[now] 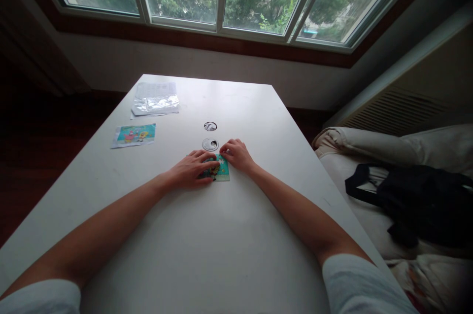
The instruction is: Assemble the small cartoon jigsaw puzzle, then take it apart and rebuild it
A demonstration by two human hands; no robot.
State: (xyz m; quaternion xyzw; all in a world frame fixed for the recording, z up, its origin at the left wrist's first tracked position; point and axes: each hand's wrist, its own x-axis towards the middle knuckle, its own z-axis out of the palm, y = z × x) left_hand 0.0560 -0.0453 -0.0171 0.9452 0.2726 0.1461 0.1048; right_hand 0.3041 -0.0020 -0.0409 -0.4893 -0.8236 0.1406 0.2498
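A small teal cartoon picture (221, 174), possibly a little puzzle, lies flat near the middle of the white table (236, 235). My left hand (192, 170) rests on its left part, fingers stretched flat over it. My right hand (237, 154) sits at its upper right corner, fingers curled down with the tips pressing on the card's edge. Most of the picture is hidden under my hands.
A second cartoon picture card (135, 135) lies at the left of the table, with a clear plastic wrapper on paper (155, 100) beyond it. Two round cable holes (210, 144) sit just past my hands. A black bag (417, 200) lies on a light sofa to the right.
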